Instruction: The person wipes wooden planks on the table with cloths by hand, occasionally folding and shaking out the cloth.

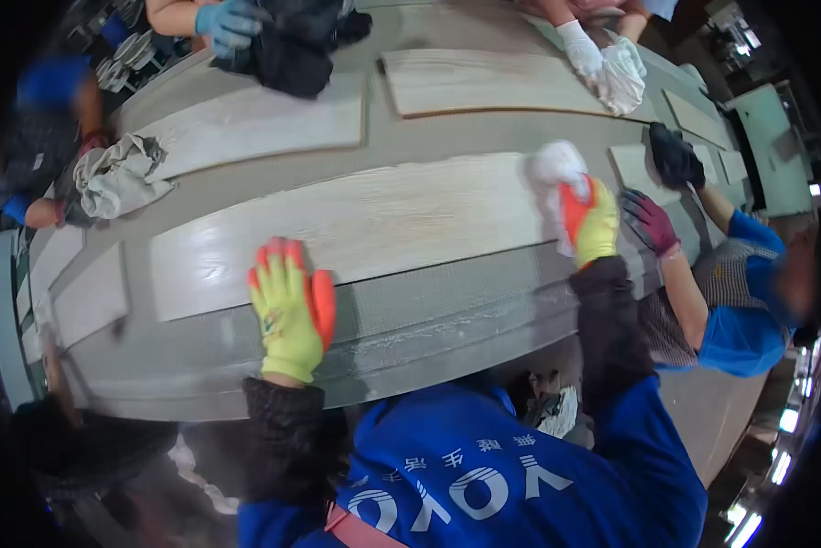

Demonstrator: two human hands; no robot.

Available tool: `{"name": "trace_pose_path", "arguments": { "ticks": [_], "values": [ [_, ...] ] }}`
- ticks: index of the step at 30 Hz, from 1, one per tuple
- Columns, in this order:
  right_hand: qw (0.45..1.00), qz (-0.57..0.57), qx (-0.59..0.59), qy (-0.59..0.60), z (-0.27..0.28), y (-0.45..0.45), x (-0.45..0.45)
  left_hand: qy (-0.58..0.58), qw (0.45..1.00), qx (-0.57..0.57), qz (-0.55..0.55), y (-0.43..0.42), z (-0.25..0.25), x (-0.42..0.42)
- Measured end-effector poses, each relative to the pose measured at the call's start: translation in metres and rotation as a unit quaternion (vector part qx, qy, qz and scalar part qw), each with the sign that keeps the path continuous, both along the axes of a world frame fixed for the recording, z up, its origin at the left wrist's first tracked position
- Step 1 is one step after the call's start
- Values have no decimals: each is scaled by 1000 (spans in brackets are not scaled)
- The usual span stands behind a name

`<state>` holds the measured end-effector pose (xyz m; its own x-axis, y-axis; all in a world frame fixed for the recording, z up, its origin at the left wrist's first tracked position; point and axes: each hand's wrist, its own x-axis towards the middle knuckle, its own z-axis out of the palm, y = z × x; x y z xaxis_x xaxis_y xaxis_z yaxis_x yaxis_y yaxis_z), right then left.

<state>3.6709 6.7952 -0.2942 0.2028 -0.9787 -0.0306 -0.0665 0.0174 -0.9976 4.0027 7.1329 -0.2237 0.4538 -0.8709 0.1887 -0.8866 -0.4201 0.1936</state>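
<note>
A long pale wood-grain board (pixel 410 215) lies in front of me on the grey work table (pixel 447 297). My left hand (pixel 289 306), in a yellow glove with orange-red fingers, rests flat at the board's near edge towards its left end, holding nothing. At the right end of the board, my right hand (pixel 593 219) in a matching glove is closed on a white cloth (pixel 558 169). The cloth is bunched and slightly blurred, and it covers the board's right edge. Part of the right fingers is hidden by the cloth.
Across the table, co-workers' gloved hands hold a dark cloth (pixel 291 46) and a white cloth (pixel 622 78) over other long boards (pixel 511 82). A co-worker at the left has a grey-white cloth (pixel 122 175). Close to my right hand is another person's maroon glove (pixel 650 222).
</note>
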Motion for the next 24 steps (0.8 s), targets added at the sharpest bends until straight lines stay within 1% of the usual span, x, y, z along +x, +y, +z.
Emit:
{"name": "trace_pose_path", "arguments": {
  "ticks": [1, 2, 3, 4, 5, 6, 7, 9, 10, 11, 12, 13, 14, 15, 16, 17, 18, 19, 20, 21, 22, 23, 24],
  "values": [
    [992, 24, -100, 75, -34, -47, -34, -5, 1000, -3, 12, -23, -1, -15],
    [951, 10, -220, 215, -23, -7, -7, 16, 1000, -12, -3, -21, -5, -15],
    [907, 45, -294, 297, 3, 27, 31, 27, 999, -17, -12, -35, -7, -26],
    [850, 69, -371, 368, 30, 60, 69, 34, 999, -20, -25, -47, -7, -35],
    [823, 138, -415, 363, 52, 91, 110, 21, 999, -4, -27, -54, -9, -42],
    [840, 276, -393, 251, 46, 106, 144, 30, 999, 14, -38, -51, -14, -46],
    [843, 280, -396, 233, 48, 103, 139, 37, 998, 21, -39, -49, -18, -48],
    [819, 371, -386, 207, 61, 109, 138, 27, 999, 19, -39, -39, -11, -36],
    [851, 290, -338, 277, 69, 85, 99, 10, 1000, 27, 7, -22, -15, -33],
    [901, 222, -272, 254, 38, 54, 64, 0, 998, 30, 52, 4, -18, -22],
    [965, 229, -101, 78, -2, -2, 23, -13, 995, 26, 98, 17, -28, -17],
    [974, 186, 65, -113, -42, -58, -16, -15, 994, 19, 108, 25, -38, -11],
    [941, 59, 239, -231, -41, -90, -40, -7, 996, -2, 84, 32, -38, -8],
    [943, 62, 237, -227, -39, -80, -23, 3, 998, -19, 57, 30, -40, -12],
    [950, -36, 220, -219, -32, -66, -5, 13, 999, -25, 31, 27, -25, -19],
    [952, -134, 179, -207, -13, -52, 18, 24, 999, -39, 30, 21, -26, -21],
    [998, 26, 49, -27, -2, -2, 56, 46, 998, -52, 12, 22, -19, -22],
    [948, 138, -185, 218, 8, 48, 94, 69, 995, -68, -10, 21, -14, -23],
    [855, 168, -381, 307, 18, 98, 132, 96, 992, -78, -36, 21, -14, -27],
    [841, 304, -334, 296, 56, 137, 180, 111, 987, -102, -62, 16, -19, -19],
    [821, 383, -351, 236, 64, 217, 250, 114, 988, -90, -56, 63, -1, 17],
    [818, 383, -358, 237, 46, 220, 255, 113, 990, -79, -43, 68, -9, 30],
    [829, 366, -357, 228, 38, 223, 261, 113, 991, -64, -40, 70, -6, 44]
  ]
}}
